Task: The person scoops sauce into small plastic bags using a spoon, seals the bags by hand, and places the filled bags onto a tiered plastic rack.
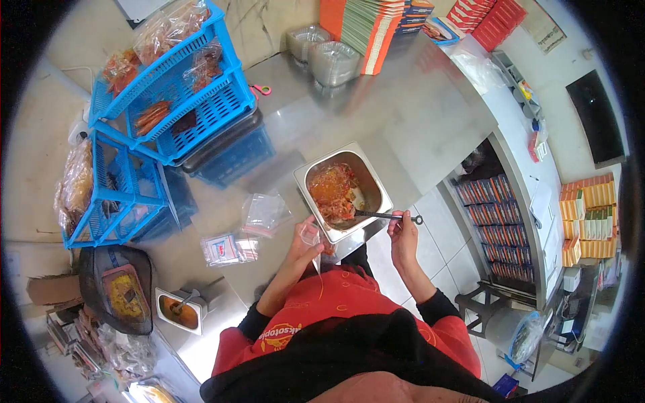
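Observation:
A square metal container with reddish chopped food stands at the near edge of the steel counter. My right hand is closed on the handle of a black spoon, whose head rests in the food. Just left of the container, my left hand pinches a small clear plastic bag. A stack of empty clear bags lies on the counter beyond that hand. Left of it are small printed packets.
Blue plastic baskets with bagged food stand at the upper left. Clear plastic tubs and stacked flat cartons are at the back. A smaller metal container with sauce sits lower left, near a dark mesh cover. A stool stands right.

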The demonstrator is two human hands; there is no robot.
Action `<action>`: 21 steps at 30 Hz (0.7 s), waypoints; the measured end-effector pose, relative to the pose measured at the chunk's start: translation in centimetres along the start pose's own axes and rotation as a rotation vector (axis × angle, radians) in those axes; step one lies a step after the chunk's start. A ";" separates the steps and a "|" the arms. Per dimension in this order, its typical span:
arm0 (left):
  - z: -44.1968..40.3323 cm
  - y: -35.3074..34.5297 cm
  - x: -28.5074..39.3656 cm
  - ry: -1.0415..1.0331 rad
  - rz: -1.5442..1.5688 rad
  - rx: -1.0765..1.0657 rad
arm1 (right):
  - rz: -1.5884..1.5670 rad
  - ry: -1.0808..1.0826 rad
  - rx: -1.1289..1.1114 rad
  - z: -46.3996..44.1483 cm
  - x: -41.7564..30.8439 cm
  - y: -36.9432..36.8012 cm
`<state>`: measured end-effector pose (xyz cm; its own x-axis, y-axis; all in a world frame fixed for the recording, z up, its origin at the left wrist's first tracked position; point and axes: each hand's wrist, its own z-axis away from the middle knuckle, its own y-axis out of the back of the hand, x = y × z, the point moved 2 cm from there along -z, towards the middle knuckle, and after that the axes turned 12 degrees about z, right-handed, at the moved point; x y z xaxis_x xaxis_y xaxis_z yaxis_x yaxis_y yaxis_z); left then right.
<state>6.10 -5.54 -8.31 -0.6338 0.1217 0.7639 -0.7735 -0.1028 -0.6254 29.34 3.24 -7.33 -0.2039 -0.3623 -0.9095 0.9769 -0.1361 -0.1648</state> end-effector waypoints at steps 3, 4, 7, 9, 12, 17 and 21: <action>-0.3 -0.6 1.7 -0.023 0.002 0.038 | -0.065 -0.060 0.031 -0.7 0.3 0.2; -0.4 0.0 1.7 -0.069 -0.080 0.038 | -0.119 -0.098 0.013 -0.9 0.3 0.2; -0.8 0.3 2.6 -0.173 -0.292 0.030 | -0.236 -0.153 -0.038 -2.0 0.7 0.4; -1.2 -0.1 3.7 -0.233 -0.422 0.024 | -0.299 -0.169 -0.072 -2.8 0.8 0.6; -2.0 -1.5 6.1 -0.357 -0.767 0.079 | -0.383 -0.148 -0.173 -4.1 -0.1 0.6; -5.1 -2.9 8.5 -0.540 -1.427 0.101 | -0.375 -0.100 -0.157 -6.0 -4.1 -0.6; -7.8 -3.3 8.4 -0.583 -1.498 0.050 | -0.334 -0.054 -0.220 -7.0 -6.4 -1.7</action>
<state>3.30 3.55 -1.05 0.7530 -0.2357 0.6144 -0.6581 -0.2747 0.7011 29.49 12.28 -3.89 -0.5097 -0.3802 -0.7718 0.8455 -0.0556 -0.5310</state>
